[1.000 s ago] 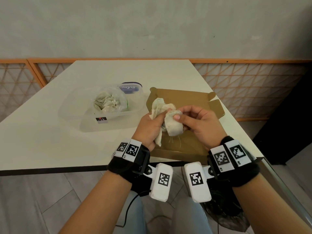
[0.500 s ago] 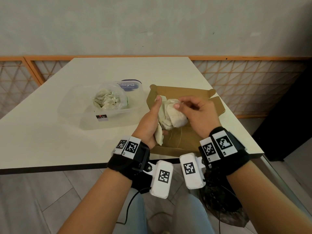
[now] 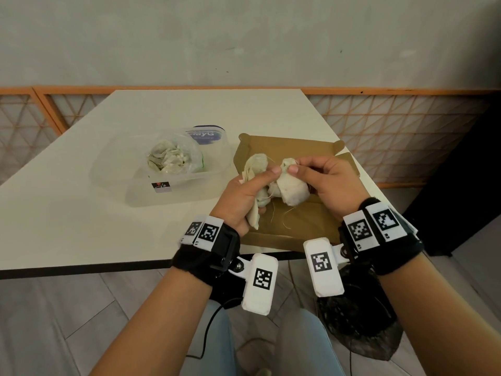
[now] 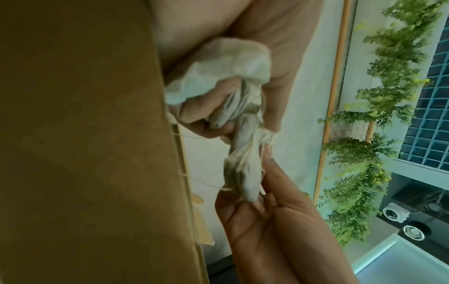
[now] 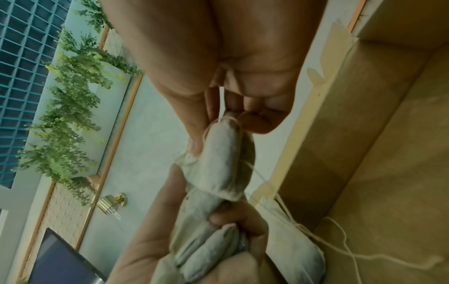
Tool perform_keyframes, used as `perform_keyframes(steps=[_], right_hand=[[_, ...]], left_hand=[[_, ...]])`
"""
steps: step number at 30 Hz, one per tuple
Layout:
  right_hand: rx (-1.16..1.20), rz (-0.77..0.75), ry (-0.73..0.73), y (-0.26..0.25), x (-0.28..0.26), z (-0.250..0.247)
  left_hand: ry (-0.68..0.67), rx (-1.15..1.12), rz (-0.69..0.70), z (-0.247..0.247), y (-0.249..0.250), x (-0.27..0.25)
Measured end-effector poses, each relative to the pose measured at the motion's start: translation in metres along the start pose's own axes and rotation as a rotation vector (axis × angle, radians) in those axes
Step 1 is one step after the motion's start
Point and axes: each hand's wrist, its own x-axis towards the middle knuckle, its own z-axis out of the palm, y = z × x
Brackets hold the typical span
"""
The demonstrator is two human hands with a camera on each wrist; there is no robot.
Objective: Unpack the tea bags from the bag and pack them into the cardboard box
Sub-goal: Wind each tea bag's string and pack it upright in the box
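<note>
My left hand (image 3: 252, 185) grips a bunch of pale tea bags (image 3: 256, 169) above the open brown cardboard box (image 3: 295, 221). My right hand (image 3: 320, 175) pinches the top of one tea bag (image 3: 291, 189) that still touches the bunch, its strings dangling into the box. In the left wrist view the bunch (image 4: 233, 63) sits in my curled fingers and the pinched bag (image 4: 243, 169) stretches toward the right hand. In the right wrist view thumb and fingers pinch that tea bag (image 5: 221, 159). A clear plastic bag (image 3: 173, 158) with more tea bags lies in a tub at the left.
The clear plastic tub (image 3: 162, 177) stands on the white table (image 3: 67, 213), with a blue-labelled lid (image 3: 207, 134) behind it. The box lies at the table's front right corner. An orange lattice railing (image 3: 406, 131) runs behind the table.
Both hands rose slightly over the box. My right hand has drawn one tea bag rightward, away from the bunch in the left hand, so the two now sit side by side.
</note>
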Motion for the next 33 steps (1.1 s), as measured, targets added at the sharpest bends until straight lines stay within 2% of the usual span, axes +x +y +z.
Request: perform_keyframes(steps=[5,8,13,18,24,33], right_hand=[[0.051,-0.001,0.051,0.002,-0.001,0.001],[0.084,0.008,0.071,0.0,-0.002,0.002],[0.088,0.0,0.125,0.002,-0.004,-0.01],[0.275,-0.017,0.067,-0.006,-0.008,-0.008],[0.077,-0.019,0.16,-0.001,0.0,0.003],[-0.032,-0.008,0.208,0.002,-0.001,0.003]], left_hand=[[-0.042,0.029,-0.003,-0.001,0.0,-0.001],[0.009,0.057,-0.029,-0.001,-0.002,0.001],[0.071,-0.045,-0.032,-0.003,-0.002,0.004],[0.053,0.028,-0.024,0.001,-0.003,0.002],[-0.027,0.062,-0.018,0.005,0.005,-0.006],[0.078,0.044,-0.015,0.005,0.002,-0.004]])
